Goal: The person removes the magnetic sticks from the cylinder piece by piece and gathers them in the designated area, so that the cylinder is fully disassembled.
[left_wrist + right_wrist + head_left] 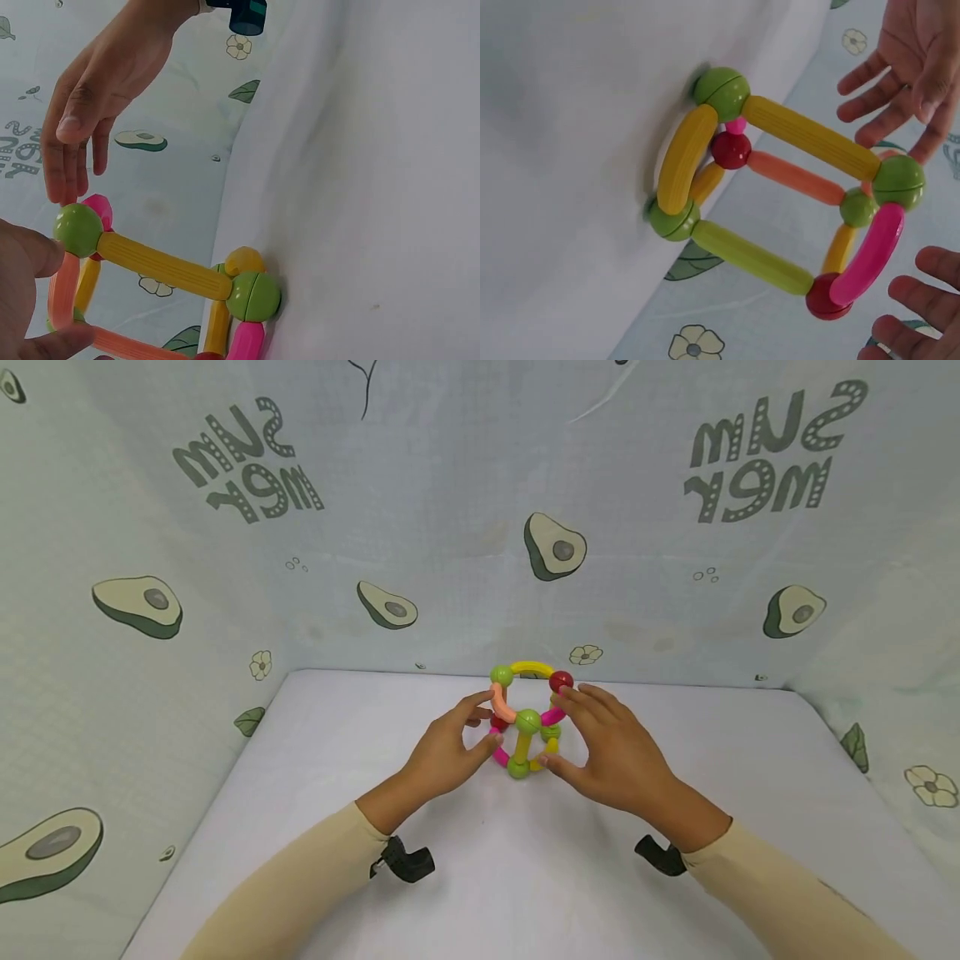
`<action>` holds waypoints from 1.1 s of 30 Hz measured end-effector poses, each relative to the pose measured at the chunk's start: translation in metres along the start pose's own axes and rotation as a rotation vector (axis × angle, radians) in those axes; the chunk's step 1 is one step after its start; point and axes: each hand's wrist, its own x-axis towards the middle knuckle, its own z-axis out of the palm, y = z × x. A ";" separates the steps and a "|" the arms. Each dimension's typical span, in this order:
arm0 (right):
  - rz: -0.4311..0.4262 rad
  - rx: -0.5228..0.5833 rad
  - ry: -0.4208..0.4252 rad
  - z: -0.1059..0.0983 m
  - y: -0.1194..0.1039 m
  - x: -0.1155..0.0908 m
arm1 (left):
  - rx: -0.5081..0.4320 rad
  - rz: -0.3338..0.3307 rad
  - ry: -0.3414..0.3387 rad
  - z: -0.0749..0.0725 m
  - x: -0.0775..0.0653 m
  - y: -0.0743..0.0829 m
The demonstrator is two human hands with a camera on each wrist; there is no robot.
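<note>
A cube-like frame of magnetic balls and sticks [528,721] stands upright on the white table. Green and red balls join straight yellow, orange and lime sticks; curved pink, yellow and orange ones form the top and bottom. On its left side, my left hand [448,750] has its fingers spread and lightly bent; in the left wrist view, a fingertip and thumb [34,251] lie close to the orange curved stick [63,289]. My right hand [618,750] is at the other side, fingers loosely extended; in the right wrist view its fingertips [911,296] are apart from the pink curved stick [870,255].
The white-covered table [360,710] reaches back to a printed cloth [465,510] that hangs behind and at both sides, with avocado and flower patterns. A black strap mount [408,862] sits at the left wrist and another black mount [662,856] at the right.
</note>
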 end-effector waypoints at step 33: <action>-0.087 0.137 0.124 0.024 -0.006 0.025 | -0.523 -0.131 0.040 0.026 0.021 0.000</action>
